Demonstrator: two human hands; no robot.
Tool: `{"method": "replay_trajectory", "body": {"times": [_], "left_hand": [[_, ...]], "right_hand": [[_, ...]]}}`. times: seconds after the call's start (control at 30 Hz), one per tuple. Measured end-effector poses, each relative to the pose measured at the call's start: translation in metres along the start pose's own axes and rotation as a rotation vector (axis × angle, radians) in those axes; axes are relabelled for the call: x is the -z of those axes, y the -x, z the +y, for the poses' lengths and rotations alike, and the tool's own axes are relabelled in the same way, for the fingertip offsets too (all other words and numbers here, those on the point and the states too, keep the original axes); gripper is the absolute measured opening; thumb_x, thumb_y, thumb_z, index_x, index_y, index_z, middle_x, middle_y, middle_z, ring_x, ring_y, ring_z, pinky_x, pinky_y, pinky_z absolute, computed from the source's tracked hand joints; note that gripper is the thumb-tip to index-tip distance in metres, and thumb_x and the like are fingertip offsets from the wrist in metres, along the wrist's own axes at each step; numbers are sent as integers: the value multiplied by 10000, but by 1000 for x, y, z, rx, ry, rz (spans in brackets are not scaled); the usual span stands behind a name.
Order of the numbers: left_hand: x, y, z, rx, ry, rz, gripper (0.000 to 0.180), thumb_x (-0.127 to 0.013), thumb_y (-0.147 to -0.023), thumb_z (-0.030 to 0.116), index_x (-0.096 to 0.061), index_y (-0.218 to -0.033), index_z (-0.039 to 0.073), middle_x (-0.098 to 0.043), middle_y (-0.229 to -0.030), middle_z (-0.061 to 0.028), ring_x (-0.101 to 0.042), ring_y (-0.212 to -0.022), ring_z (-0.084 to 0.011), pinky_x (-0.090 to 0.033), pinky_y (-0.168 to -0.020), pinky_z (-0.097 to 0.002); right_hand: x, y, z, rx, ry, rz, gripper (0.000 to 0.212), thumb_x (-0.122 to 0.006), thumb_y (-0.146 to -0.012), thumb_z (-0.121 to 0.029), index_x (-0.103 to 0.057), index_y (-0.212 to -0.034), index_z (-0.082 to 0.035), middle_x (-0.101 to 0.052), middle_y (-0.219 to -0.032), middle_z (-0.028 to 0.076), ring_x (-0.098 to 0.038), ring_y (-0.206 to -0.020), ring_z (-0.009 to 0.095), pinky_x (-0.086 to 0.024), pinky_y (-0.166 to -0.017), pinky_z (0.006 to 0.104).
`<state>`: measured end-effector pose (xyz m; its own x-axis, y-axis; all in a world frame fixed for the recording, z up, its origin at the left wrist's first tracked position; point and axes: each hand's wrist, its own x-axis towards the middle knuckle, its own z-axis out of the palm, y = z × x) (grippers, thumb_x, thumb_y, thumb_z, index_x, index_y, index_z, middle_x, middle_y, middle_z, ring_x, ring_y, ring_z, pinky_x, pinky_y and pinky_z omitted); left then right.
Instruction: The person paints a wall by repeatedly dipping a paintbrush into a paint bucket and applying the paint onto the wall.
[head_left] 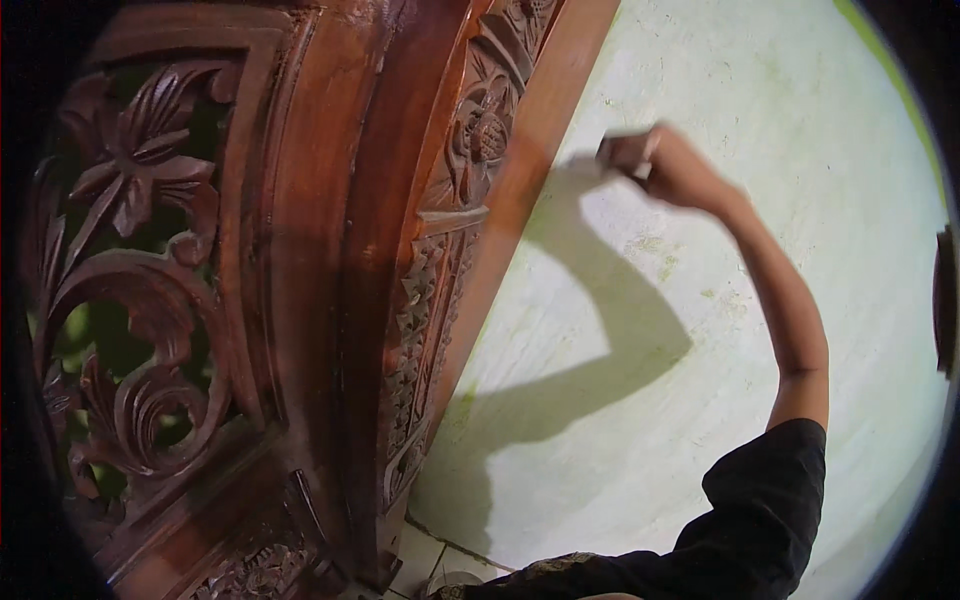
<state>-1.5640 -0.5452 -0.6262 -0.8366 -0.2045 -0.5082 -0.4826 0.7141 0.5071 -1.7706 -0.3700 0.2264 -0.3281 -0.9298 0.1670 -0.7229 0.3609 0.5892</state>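
My right hand (682,172) is raised at the pale wall (620,420), a little right of the carved wooden frame. Its fingers are closed, and a narrow pale bit of something shows between them. Motion blur and shadow hide what kind of thing it is. The bare forearm bends down to a black short sleeve (762,490). White covers most of the wall, with faint green patches (655,250) showing through beside the wrist. A shadow of the arm falls across the wall to the left. My left hand is out of the picture.
Glossy reddish-brown wood (330,200) with carved flowers (485,135) borders the wall on the left. Farther left is an openwork leaf panel (130,180). Light floor tiles (455,565) show at the bottom. A green strip (890,60) edges the wall at upper right.
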Motion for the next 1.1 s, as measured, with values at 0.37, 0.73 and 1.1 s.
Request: {"method": "replay_trajectory", "body": {"times": [0.37, 0.73, 1.1], "left_hand": [[-3, 0, -4, 1, 0, 17, 542, -558, -707, 409, -510, -1086, 24, -436, -1198, -206, -336, -1156, -352, -240, -978, -483], [-22, 16, -25, 29, 16, 34, 542, -583, -682, 406, -530, -1061, 22, -441, -1189, -213, -332, -1156, -360, -234, -983, -487], [-86, 25, -91, 77, 153, 216, 600, -596, -674, 401, -483, -1137, 38, -435, -1195, -208, -327, -1160, -377, -201, -1020, -452]], "right_hand": [[34, -21, 91, -299, 600, 245, 74, -462, -772, -91, -523, -806, -68, -544, -685, 148, -532, -662, 358, -404, -562, 411], [-131, 38, -95, 71, 194, -246, 264, -605, -622, -61, -578, -885, -56, -590, -783, 138, -579, -813, 280, -484, -667, 359], [-56, 8, 20, -78, 147, 311, 40, -544, -688, -28, -556, -708, 3, -589, -744, 138, -547, -663, 256, -429, -571, 311]]}}
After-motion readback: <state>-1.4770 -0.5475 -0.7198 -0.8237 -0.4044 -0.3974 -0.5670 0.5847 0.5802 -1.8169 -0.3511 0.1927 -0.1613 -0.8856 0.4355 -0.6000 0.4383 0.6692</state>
